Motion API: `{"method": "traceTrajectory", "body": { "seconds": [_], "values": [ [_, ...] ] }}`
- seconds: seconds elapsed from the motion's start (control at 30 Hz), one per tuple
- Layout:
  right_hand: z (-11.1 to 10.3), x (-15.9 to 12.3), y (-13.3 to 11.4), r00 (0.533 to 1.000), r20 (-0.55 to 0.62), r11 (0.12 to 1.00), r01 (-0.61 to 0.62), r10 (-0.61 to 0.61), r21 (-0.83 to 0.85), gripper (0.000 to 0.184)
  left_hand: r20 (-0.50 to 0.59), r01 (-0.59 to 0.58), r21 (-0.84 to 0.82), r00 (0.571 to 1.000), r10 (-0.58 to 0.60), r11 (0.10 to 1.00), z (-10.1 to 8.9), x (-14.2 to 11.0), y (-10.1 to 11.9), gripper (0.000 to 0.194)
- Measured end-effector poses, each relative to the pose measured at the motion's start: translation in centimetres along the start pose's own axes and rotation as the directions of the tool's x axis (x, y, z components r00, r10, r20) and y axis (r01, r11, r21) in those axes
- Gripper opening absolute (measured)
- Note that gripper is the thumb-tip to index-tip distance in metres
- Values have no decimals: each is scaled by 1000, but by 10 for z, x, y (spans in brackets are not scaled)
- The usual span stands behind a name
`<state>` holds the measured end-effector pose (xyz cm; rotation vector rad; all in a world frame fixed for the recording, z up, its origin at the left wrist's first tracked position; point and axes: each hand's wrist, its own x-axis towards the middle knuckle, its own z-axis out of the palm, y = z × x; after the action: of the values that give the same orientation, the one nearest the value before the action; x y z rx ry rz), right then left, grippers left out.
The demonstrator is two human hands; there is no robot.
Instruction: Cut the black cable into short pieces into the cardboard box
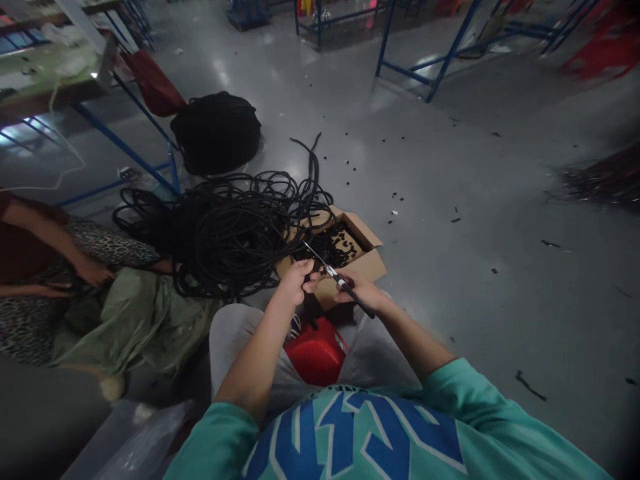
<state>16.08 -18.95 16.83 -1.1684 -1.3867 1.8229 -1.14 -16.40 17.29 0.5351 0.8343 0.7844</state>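
My right hand is closed around pliers with long black handles and a silver head; their thin tip points up and left. Close beside it, my left hand is closed, with fingers pinched by a dark piece that looks like black cord; its exact shape is hard to make out. Both hands are over the near edge of an open cardboard box, in which many small black pieces lie. A large tangled heap of black cord spreads left of the box, some strands reaching over its rim.
A red object lies between my knees. At left, a co-worker sits with hands by green cloth. Behind the cord are a black bundle and a blue-legged table. Black scraps dot the grey floor; a dark strand pile lies right.
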Motion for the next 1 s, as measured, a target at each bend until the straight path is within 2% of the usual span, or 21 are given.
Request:
{"method": "traceTrajectory", "body": {
  "seconds": [0.2,0.37,0.47,0.67,0.77,0.9,1.0],
  "values": [
    [0,2,5,999,-50,998,7,-10,-65,48,104,101,-131,991,-87,986,-7,5,0,22],
    [-1,4,9,995,-92,993,-38,28,-110,47,75,202,-212,979,-191,956,-8,10,0,19],
    [-2,5,8,994,-103,992,-60,48,-109,49,49,205,-223,979,-199,953,-7,11,0,19],
    [-3,4,7,998,-7,998,-62,62,12,50,34,87,-63,996,-85,994,-6,8,4,24],
    [-4,4,10,999,20,999,-27,26,17,49,22,93,33,995,-93,995,-5,4,11,28],
    [-5,5,11,997,74,998,-37,33,57,55,-19,125,148,992,-124,981,-3,-2,20,33],
    [-5,4,6,995,88,996,-42,35,80,63,-72,82,231,995,-67,970,-1,-6,23,37]
  ]
}}
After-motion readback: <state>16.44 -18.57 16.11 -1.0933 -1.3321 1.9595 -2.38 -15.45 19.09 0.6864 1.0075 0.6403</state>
